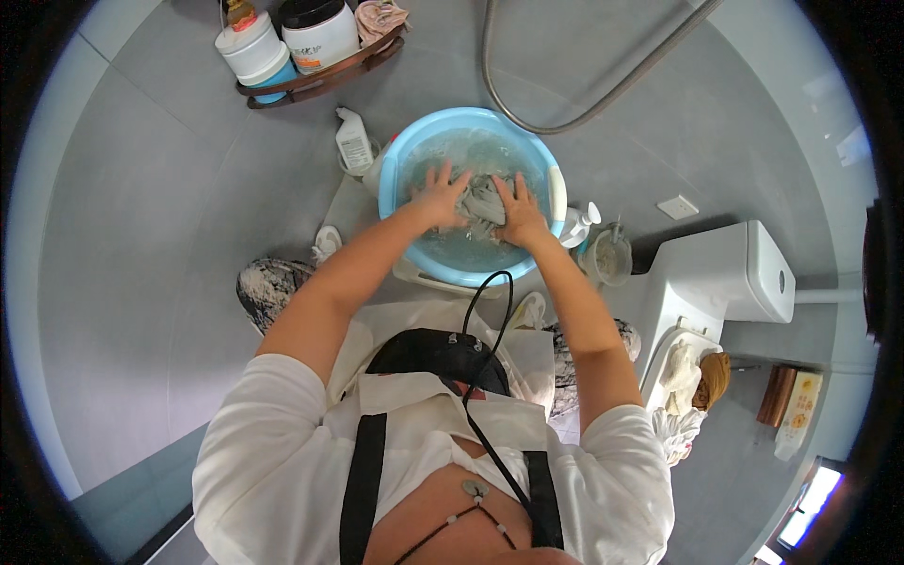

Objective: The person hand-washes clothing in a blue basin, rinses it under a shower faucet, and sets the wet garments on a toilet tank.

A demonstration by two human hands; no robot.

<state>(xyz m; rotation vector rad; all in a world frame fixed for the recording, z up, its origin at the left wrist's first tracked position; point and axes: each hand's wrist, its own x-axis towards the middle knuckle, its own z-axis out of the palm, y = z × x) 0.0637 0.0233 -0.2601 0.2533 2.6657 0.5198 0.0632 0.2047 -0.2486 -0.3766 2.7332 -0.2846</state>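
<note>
A round light-blue basin (456, 116) holds cloudy water with a few bubbles. In its middle a grey-green wet cloth (483, 201) lies bunched up, partly under the surface. My left hand (440, 197) is at the cloth's left side, fingers spread, and seems to touch its edge. On the cloth's right side rests my right hand (520, 213), its fingers stretched out and apart, with the thumb low against the fabric. Neither hand is closed round the cloth. Parts of the fingertips are blurred by the water.
White bottles (354, 141) stand left of the basin; a white pump bottle (578, 224) and a clear bucket (608, 256) stand right. A metal shower hose (603, 105) hangs beyond it. A white toilet (708, 273) with clothes on it is at right. A corner shelf (331, 83) holds tubs.
</note>
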